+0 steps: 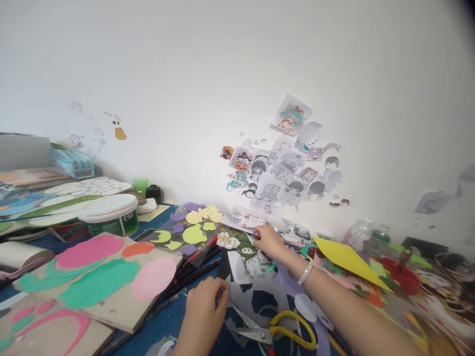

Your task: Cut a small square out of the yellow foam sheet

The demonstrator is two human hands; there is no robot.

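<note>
My left hand (206,309) is closed, its thumb and forefinger curled together beside the lower left edge of a printed character picture (247,259) with green hair. Whatever those fingers hold, if anything, is hidden. Further away, my right hand (269,242), with a bracelet on the wrist, reaches past the picture to the clutter by the wall. Its fingers are bent down around something small and dark that I cannot make out, next to a clear plastic packet (247,218). Yellow-handled scissors (293,329) lie on grey paper scraps (256,291) in front.
Boards with coloured paper shapes (100,282) and a white-lidded tub (107,212) stand left. Yellow and purple cutouts (195,233) lie behind. At right are a yellow sheet (351,259), a red dish (401,277) and bottles (359,232). Drawings (291,165) cover part of the wall.
</note>
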